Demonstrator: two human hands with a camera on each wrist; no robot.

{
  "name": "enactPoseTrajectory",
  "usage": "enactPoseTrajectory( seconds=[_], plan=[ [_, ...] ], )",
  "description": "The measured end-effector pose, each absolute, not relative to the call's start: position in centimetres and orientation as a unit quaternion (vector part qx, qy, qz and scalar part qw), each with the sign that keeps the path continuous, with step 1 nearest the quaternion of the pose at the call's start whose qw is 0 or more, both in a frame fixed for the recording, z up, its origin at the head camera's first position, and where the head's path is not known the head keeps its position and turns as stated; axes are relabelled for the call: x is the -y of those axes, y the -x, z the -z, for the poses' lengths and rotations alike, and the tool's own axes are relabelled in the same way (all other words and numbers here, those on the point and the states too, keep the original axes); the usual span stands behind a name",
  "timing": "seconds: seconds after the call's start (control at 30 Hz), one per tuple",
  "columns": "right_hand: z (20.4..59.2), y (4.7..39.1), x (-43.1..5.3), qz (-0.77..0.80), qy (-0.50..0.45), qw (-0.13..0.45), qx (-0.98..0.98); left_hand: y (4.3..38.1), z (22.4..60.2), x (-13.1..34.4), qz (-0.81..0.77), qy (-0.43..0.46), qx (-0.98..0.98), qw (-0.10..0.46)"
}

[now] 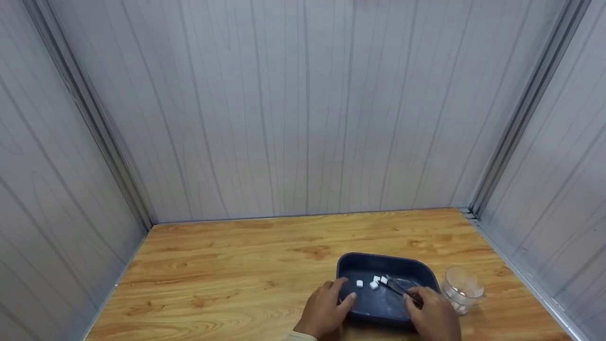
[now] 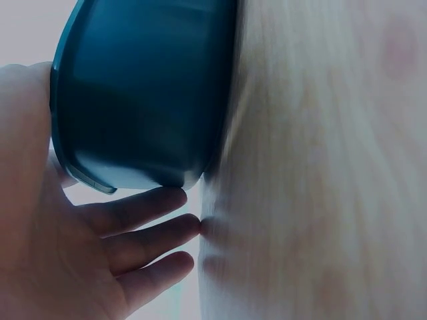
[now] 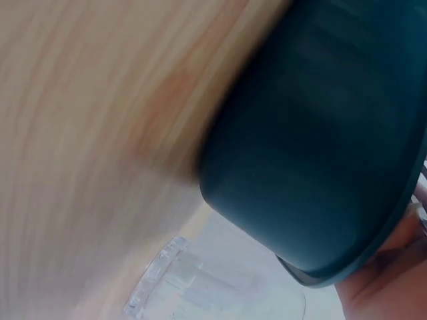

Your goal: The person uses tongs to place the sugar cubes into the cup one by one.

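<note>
A dark blue tray (image 1: 378, 305) with rounded corners stands on the table, several small white cubes (image 1: 360, 283) in it. My left hand (image 1: 326, 305) holds its left front side, thumb inside the rim. In the left wrist view, other fingers (image 2: 143, 243) extend outside the tray wall (image 2: 147, 93). My right hand (image 1: 433, 312) grips dark tweezers (image 1: 396, 290) over the right part of the tray. The tweezer tips are at one white cube (image 1: 384, 280) beside two others; whether they pinch it, I cannot tell. The right wrist view mostly shows the tray's outside (image 3: 313, 147).
Right of the tray, close to my right hand, stands a clear glass cup (image 1: 464, 284) with whitish pieces visible low inside. The wooden table (image 1: 227, 265) is bounded by pale panels (image 1: 307, 118) at the back and both sides.
</note>
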State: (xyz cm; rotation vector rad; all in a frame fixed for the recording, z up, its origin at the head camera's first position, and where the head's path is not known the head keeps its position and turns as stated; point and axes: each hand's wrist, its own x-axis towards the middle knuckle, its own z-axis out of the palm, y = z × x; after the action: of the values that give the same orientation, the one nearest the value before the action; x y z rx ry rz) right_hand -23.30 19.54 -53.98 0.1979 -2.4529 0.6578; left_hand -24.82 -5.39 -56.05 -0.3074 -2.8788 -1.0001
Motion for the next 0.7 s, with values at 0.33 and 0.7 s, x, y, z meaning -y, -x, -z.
enactPoseTrajectory(
  seconds=[0.33, 0.7],
  plan=[
    [53.99, 23.18, -19.59, -0.243, -0.057, 0.258, 0.933, 24.47, 56.18, 5.37, 0.339, 0.098, 0.935, 0.026],
    [53.91, 23.78, -19.76, -0.238, -0.047, 0.252, 0.937, 24.8, 56.13, 5.41, 0.329, 0.1, 0.938, 0.045]
  ],
)
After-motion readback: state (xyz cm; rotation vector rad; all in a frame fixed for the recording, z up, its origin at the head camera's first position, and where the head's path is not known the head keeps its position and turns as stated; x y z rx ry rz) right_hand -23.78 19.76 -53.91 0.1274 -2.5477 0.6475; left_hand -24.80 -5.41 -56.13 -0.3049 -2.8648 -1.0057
